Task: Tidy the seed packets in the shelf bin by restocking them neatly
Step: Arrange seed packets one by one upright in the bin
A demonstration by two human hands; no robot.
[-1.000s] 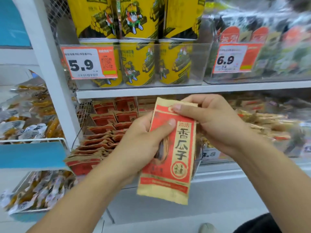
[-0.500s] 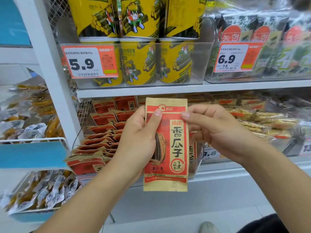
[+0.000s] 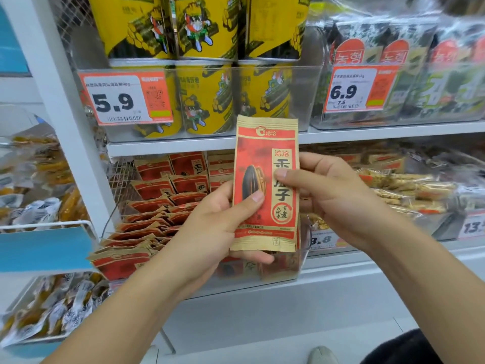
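A white shelf (image 3: pixel 204 147) crosses mid-frame, held by a white upright (image 3: pixel 65 114) at left. Yellow tubs (image 3: pixel 204 101) sit above it. Pale floor (image 3: pixel 288 345) shows at the bottom.

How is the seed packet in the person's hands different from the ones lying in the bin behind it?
The held seed packet stands upright with its full front facing the camera; the packets in the bin lie tilted and overlapping, showing mostly edges. The held one is gripped by the left hand and right hand; the binned ones are untouched. Both share the same red and tan printed design.
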